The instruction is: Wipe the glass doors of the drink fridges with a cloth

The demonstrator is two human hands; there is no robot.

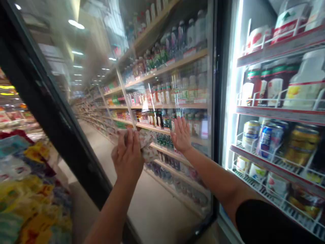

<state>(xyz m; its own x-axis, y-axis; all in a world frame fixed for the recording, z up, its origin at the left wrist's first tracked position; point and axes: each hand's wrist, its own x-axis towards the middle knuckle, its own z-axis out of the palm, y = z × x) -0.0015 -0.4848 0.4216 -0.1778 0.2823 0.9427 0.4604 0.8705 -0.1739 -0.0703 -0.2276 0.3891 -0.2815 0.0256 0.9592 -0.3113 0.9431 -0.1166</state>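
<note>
At the open cooler, head view: the glass door [177, 84] stands swung out toward the left, its dark frame [50, 112] slanting across the picture, and the pane shows the store aisle with long shelves of bottles. The right hand [180, 135] lies flat against the pane, palm to the glass, fingers straight and slightly spread, gripping nothing. The left hand [127, 159] is raised just to the left of it, its fingers curled and clamped on a crumpled cloth [147, 144], pale with a faint pattern, which is pressed to the glass between the two hands; the cloth bulges out to the right of the knuckles. To the right of the door, the lit cooler shelves [276, 113] carry jugs and bottles above and cans [269, 137] on a wire rack lower down. At far left, blurred, lies a heap of bright packets [27, 189], well apart from both hands
</note>
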